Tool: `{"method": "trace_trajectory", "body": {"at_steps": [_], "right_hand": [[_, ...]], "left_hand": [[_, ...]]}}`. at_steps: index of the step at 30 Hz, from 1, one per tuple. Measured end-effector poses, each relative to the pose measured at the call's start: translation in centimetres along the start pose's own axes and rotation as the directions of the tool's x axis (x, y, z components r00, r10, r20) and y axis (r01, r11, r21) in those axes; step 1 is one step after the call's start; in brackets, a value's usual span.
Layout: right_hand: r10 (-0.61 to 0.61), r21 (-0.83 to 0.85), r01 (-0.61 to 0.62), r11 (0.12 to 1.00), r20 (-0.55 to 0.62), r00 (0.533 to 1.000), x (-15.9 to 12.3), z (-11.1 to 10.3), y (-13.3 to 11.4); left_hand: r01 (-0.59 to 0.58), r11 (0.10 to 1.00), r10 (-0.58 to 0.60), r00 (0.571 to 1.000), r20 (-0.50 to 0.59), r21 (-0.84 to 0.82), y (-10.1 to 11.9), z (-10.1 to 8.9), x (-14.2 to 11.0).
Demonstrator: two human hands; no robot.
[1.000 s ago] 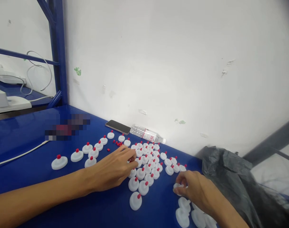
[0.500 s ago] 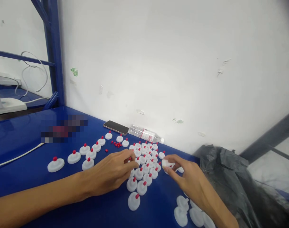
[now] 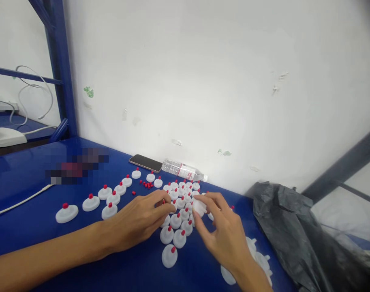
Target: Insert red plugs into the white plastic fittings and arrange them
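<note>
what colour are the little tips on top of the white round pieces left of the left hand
Red, best seen in the head view.

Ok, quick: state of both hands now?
Left hand: fingers curled by the red-tipped white discs; can't tell if the grip holds anything.
Right hand: closed, holding a plain white disc.

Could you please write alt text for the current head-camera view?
The right hand holds a white disc over a cluster of red-tipped discs on a blue table, the left hand at the cluster's edge. A smartphone and plastic bottle lie near the wall.
</note>
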State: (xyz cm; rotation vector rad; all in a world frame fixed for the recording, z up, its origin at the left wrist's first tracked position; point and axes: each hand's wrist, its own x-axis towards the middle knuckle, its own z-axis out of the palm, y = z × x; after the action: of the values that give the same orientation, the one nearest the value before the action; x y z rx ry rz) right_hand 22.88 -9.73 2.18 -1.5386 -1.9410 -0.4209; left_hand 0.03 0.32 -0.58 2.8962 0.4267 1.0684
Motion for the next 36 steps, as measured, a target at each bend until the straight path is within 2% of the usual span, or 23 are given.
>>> {"method": "trace_trajectory", "body": {"at_steps": [8,13,20,25,31,36], "right_hand": [[-0.022,0.149,0.026,0.988,-0.025,0.999,-0.1,0.9,-0.4],[-0.134,0.162,0.144,0.976,-0.074,0.988,0.0,1.0,-0.6],[-0.177,0.191,0.18,0.965,-0.028,0.984,-0.2,1.0,-1.4],[-0.197,0.16,0.194,0.968,0.002,0.98,-0.3,1.1,-1.6],[-0.269,0.104,0.271,0.957,-0.03,0.963,-0.2,1.5,-1.5],[-0.302,0.088,0.307,0.948,-0.066,0.951,-0.1,1.5,-1.9]], "left_hand": [[0.036,0.999,-0.036,0.999,-0.001,-0.026,0.2,-0.2,-0.1],[0.1,0.994,-0.099,0.995,0.034,-0.049,0.1,0.3,-0.4],[0.04,0.987,-0.047,0.998,-0.039,-0.154,0.3,0.1,-0.2],[0.04,0.976,-0.057,0.996,-0.072,-0.214,0.5,0.0,-0.1],[0.051,0.964,-0.071,0.995,-0.07,-0.261,0.4,0.2,-0.2],[0.018,0.941,-0.066,0.989,-0.132,-0.338,0.6,0.1,0.1]]}}
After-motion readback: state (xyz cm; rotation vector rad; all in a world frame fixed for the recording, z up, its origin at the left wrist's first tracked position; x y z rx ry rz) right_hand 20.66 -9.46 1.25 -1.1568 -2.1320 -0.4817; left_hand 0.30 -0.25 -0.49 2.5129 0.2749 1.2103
